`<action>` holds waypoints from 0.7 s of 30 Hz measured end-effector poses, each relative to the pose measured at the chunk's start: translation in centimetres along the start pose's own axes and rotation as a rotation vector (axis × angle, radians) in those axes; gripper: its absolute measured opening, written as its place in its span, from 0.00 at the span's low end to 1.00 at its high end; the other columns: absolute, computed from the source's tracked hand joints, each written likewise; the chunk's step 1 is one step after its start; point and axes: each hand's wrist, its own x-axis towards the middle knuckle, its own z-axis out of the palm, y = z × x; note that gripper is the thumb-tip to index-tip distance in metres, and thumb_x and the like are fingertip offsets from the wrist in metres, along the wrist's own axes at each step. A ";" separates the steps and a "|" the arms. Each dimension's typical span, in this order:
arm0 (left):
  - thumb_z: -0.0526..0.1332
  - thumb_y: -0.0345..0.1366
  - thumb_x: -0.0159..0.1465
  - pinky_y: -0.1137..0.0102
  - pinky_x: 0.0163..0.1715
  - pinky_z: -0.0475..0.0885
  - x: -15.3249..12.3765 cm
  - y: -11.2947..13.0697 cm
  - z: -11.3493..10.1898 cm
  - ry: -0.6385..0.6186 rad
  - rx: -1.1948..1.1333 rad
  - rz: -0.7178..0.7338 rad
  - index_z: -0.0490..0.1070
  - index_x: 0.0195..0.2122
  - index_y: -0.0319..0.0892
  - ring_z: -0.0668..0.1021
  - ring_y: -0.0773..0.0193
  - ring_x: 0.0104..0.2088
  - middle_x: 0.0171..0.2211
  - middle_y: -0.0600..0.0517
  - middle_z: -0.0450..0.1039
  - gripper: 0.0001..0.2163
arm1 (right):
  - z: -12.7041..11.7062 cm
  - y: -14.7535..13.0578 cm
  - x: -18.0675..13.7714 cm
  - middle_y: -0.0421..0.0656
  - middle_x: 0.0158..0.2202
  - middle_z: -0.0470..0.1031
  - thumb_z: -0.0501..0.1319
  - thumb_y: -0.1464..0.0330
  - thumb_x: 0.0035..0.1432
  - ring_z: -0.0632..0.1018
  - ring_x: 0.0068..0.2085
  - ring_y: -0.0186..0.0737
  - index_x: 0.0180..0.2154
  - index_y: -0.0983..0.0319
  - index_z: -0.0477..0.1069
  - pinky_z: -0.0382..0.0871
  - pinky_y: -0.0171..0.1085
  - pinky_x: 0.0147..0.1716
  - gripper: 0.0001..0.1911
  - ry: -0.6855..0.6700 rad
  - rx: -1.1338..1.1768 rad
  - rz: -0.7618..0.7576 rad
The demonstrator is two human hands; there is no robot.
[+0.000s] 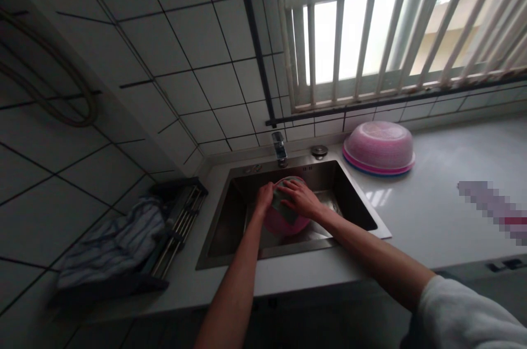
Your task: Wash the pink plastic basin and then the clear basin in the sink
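Note:
Both my hands are down in the steel sink [230,217]. My left hand [263,198] grips the rim of a pink bowl [284,224] that is tilted up on its side. My right hand [298,198] presses a grey-green cloth [283,203] flat against the bowl's face, fingers closed over it. The tap [280,147] stands just behind the bowl; I cannot see any water running from it.
An upturned pink strainer basket [379,147] sits on the white counter [432,212] right of the sink. A dish rack [177,223] with a striped cloth [111,245] lies to the left. Tiled walls and a barred window [391,25] stand behind.

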 end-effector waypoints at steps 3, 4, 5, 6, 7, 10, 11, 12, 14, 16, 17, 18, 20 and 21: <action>0.68 0.40 0.60 0.62 0.45 0.71 0.0 -0.4 -0.4 -0.022 0.030 -0.051 0.78 0.21 0.47 0.83 0.41 0.46 0.22 0.47 0.77 0.10 | -0.1 0.0 0.1 0.53 0.70 0.71 0.68 0.61 0.69 0.72 0.70 0.56 0.69 0.56 0.72 0.66 0.57 0.71 0.30 0.003 0.072 -0.027; 0.69 0.42 0.60 0.62 0.44 0.71 -0.1 -0.5 -0.4 -0.027 0.029 -0.063 0.79 0.22 0.46 0.83 0.42 0.44 0.23 0.47 0.77 0.11 | -0.2 0.4 0.1 0.54 0.70 0.72 0.68 0.61 0.68 0.72 0.70 0.55 0.68 0.57 0.72 0.66 0.56 0.71 0.29 0.021 0.107 -0.004; 0.69 0.45 0.60 0.62 0.42 0.71 -0.2 -0.7 -0.4 -0.026 0.019 -0.073 0.80 0.24 0.45 0.83 0.43 0.43 0.24 0.47 0.78 0.12 | -0.4 1.1 0.1 0.54 0.69 0.73 0.68 0.61 0.68 0.73 0.69 0.55 0.67 0.57 0.73 0.66 0.56 0.70 0.29 0.046 0.150 0.028; 0.70 0.47 0.59 0.63 0.41 0.71 -0.3 -0.8 -0.4 -0.022 -0.001 -0.080 0.80 0.25 0.44 0.83 0.45 0.41 0.25 0.47 0.79 0.13 | -0.6 1.9 0.1 0.54 0.68 0.74 0.68 0.61 0.68 0.74 0.68 0.54 0.67 0.57 0.73 0.68 0.55 0.69 0.28 0.076 0.198 0.066; 0.70 0.49 0.59 0.63 0.40 0.71 -0.4 -0.8 -0.3 -0.019 -0.031 -0.085 0.81 0.26 0.44 0.83 0.46 0.40 0.25 0.47 0.80 0.14 | -0.9 2.6 0.1 0.53 0.67 0.75 0.68 0.61 0.68 0.76 0.67 0.53 0.66 0.57 0.73 0.69 0.54 0.68 0.28 0.112 0.246 0.107; 0.72 0.53 0.56 0.65 0.39 0.70 -0.7 -0.7 -0.2 -0.041 -0.152 -0.083 0.81 0.29 0.43 0.81 0.52 0.36 0.28 0.49 0.81 0.16 | -1.5 4.0 0.1 0.52 0.63 0.78 0.66 0.61 0.69 0.80 0.61 0.51 0.65 0.58 0.74 0.73 0.52 0.64 0.25 0.200 0.321 0.190; 0.72 0.53 0.55 0.65 0.39 0.70 -0.8 -0.6 -0.1 -0.059 -0.191 -0.081 0.82 0.31 0.43 0.81 0.54 0.36 0.29 0.49 0.81 0.17 | -1.6 3.9 0.0 0.52 0.63 0.78 0.66 0.61 0.69 0.79 0.61 0.51 0.64 0.58 0.74 0.73 0.52 0.64 0.24 0.215 0.311 0.198; 0.72 0.54 0.54 0.65 0.40 0.70 -0.9 -0.6 -0.1 -0.076 -0.223 -0.082 0.82 0.33 0.43 0.80 0.55 0.36 0.30 0.50 0.82 0.18 | -1.6 3.5 0.0 0.52 0.64 0.77 0.65 0.62 0.69 0.78 0.63 0.52 0.63 0.58 0.75 0.71 0.54 0.66 0.23 0.216 0.286 0.189; 0.73 0.55 0.53 0.65 0.41 0.71 -1.0 -0.4 0.0 -0.087 -0.256 -0.098 0.83 0.35 0.43 0.81 0.55 0.36 0.31 0.50 0.83 0.20 | -1.3 1.9 0.0 0.51 0.68 0.74 0.65 0.64 0.69 0.72 0.69 0.56 0.62 0.56 0.77 0.65 0.59 0.70 0.21 0.159 0.214 0.101; 0.74 0.57 0.52 0.64 0.43 0.72 -1.1 -0.3 0.1 -0.075 -0.256 -0.120 0.83 0.35 0.42 0.81 0.54 0.37 0.31 0.50 0.83 0.22 | -0.8 0.0 0.0 0.47 0.70 0.72 0.67 0.66 0.68 0.65 0.74 0.59 0.61 0.53 0.79 0.57 0.64 0.73 0.21 0.053 0.140 -0.046; 0.74 0.58 0.51 0.64 0.43 0.72 -1.1 -0.3 0.1 -0.069 -0.252 -0.124 0.83 0.35 0.42 0.82 0.54 0.38 0.32 0.49 0.83 0.23 | -0.6 -0.7 0.0 0.46 0.70 0.72 0.67 0.67 0.67 0.63 0.75 0.59 0.60 0.51 0.80 0.53 0.66 0.74 0.21 0.003 0.112 -0.117; 0.74 0.58 0.51 0.63 0.44 0.72 -1.1 -0.3 0.1 -0.069 -0.253 -0.122 0.83 0.35 0.42 0.82 0.53 0.39 0.32 0.49 0.83 0.24 | -0.5 -1.1 0.0 0.45 0.70 0.72 0.68 0.68 0.66 0.62 0.76 0.59 0.60 0.50 0.80 0.52 0.66 0.75 0.21 -0.037 0.096 -0.172; 0.74 0.58 0.52 0.64 0.45 0.73 -1.2 -0.3 0.2 -0.085 -0.273 -0.121 0.83 0.36 0.41 0.83 0.52 0.41 0.34 0.48 0.84 0.24 | -0.4 -0.9 0.2 0.43 0.70 0.72 0.67 0.69 0.66 0.62 0.76 0.56 0.60 0.49 0.80 0.52 0.63 0.76 0.22 -0.062 0.103 -0.211; 0.74 0.58 0.52 0.64 0.45 0.73 -1.2 -0.3 0.2 -0.096 -0.281 -0.128 0.84 0.37 0.41 0.83 0.52 0.41 0.34 0.47 0.85 0.24 | -0.5 -0.3 0.2 0.43 0.71 0.71 0.66 0.70 0.67 0.63 0.76 0.55 0.61 0.50 0.80 0.54 0.61 0.76 0.22 -0.050 0.127 -0.191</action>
